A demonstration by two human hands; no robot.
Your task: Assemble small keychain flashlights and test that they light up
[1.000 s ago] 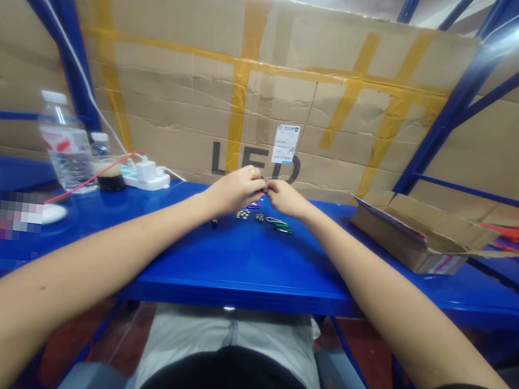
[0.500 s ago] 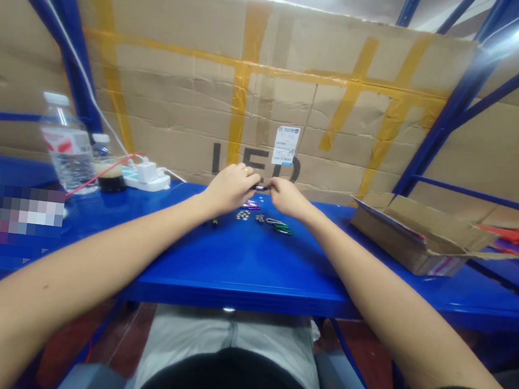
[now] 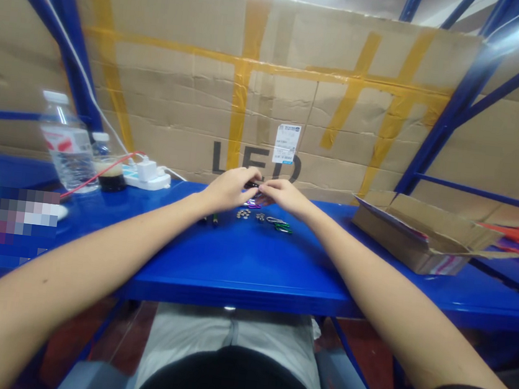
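Observation:
Above the far part of the blue table, my left hand (image 3: 232,189) is closed around a small dark, shiny object (image 3: 252,185), mostly hidden by the fingers. My right hand (image 3: 286,197) meets it from the other side, its fingertips pinched together at the object's end. Under the hands lie purple clips (image 3: 252,205), partly covered. A cluster of small metal rings (image 3: 243,214) sits just in front, beside some small dark metal pieces (image 3: 260,218). Green and silver carabiner-like clips (image 3: 281,225) are to the right. Small dark-green pieces (image 3: 215,219) rest by my left wrist.
An opened cardboard box (image 3: 407,236) stands on the right of the blue table (image 3: 252,262). At left are a water bottle (image 3: 65,147), a cup of dark drink (image 3: 112,178) and a white power strip (image 3: 149,179). A large cardboard sheet (image 3: 181,98) rises behind.
My hands have drawn closer together, and the fingers of my right hand have turned and extended toward the left hand. The clips and rings on the table have stayed put.

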